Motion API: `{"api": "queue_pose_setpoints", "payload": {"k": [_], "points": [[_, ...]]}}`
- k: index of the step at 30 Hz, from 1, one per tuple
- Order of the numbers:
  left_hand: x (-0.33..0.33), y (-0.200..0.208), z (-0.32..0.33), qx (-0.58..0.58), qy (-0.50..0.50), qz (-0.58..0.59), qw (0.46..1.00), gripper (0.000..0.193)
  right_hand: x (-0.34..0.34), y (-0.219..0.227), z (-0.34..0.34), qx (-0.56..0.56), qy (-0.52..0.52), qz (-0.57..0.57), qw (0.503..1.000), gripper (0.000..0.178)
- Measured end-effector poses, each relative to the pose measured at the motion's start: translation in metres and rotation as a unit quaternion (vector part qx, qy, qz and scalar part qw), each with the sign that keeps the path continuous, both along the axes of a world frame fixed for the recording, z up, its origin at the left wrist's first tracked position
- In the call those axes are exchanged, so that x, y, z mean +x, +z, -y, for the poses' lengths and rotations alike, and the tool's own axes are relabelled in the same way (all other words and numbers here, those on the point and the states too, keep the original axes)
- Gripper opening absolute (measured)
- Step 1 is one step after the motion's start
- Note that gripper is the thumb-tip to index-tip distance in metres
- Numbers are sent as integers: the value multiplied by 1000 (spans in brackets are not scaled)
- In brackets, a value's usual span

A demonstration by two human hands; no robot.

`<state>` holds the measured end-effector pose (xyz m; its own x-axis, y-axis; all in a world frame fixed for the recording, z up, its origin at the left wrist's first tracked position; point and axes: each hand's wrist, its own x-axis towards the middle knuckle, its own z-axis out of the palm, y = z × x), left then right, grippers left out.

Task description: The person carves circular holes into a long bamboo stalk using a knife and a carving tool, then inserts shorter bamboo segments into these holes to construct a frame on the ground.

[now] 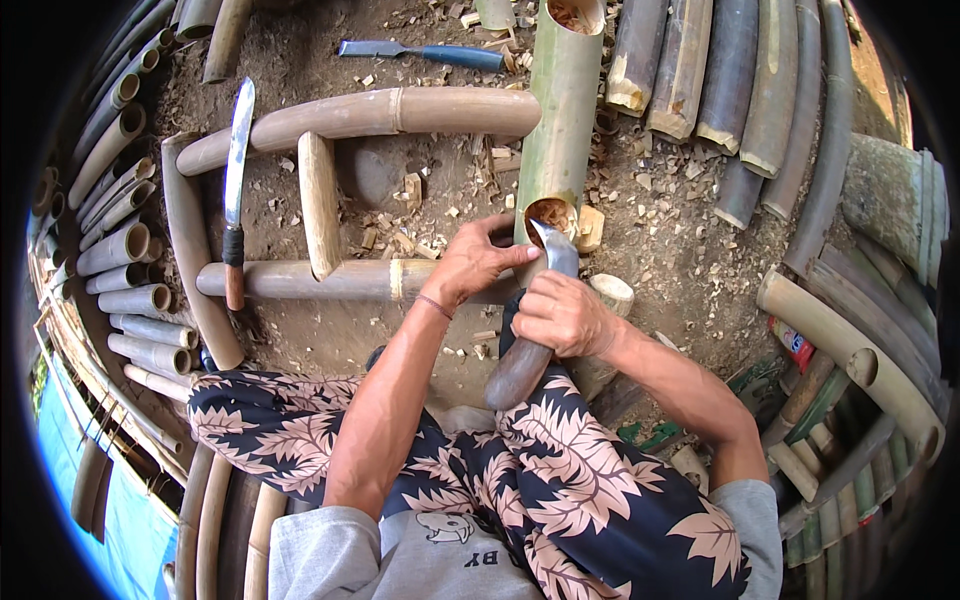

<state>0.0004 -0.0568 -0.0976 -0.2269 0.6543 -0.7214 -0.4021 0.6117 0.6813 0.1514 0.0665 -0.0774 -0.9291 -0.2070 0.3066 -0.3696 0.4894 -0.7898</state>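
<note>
A pale green bamboo tube [548, 150] runs away from me, its near end open and rough with brown fibres inside. My left hand [470, 262] grips the left side of that near end, the thumb close to the blade. In my right hand [565, 315] is a short, curved knife [562, 257] with a thick dark wooden handle reaching back over my lap. Its pointed metal tip touches or lies just inside the tube's mouth; which of the two I cannot tell. Part of the handle is hidden by my fingers.
A brown bamboo frame [350, 118] lies left of the tube, with a long knife [238, 165] across it. Beyond is a blue-handled chisel [455, 56]. Wood chips litter the dirt floor. Cut bamboo lengths [727, 75] lie far right, more [125, 250] at left. A notched bamboo piece [830, 330] lies right.
</note>
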Motion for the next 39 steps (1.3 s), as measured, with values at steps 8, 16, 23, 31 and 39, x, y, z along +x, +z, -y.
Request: {"api": "queue_pose_setpoints", "payload": {"k": [8, 16, 23, 31, 39], "points": [[-5, -7, 10, 35, 7, 28, 999, 89, -10, 18, -5, -28, -11, -20, 999, 15], [-2, -6, 6, 14, 0, 20, 1000, 84, -7, 5, 1, -27, 23, -5, 999, 13], [5, -6, 4, -4, 9, -43, 999, 74, -3, -14, 2, 65, 35, -44, 996, 15], [12, -2, 0, 38, 51, -76, 995, 74, -17, 61, -48, 34, -293, -103, 950, 27], [62, -4, -6, -50, -109, -500, 857, 43, 87, -35, -97, 109, -607, 326, 716, 63]]}}
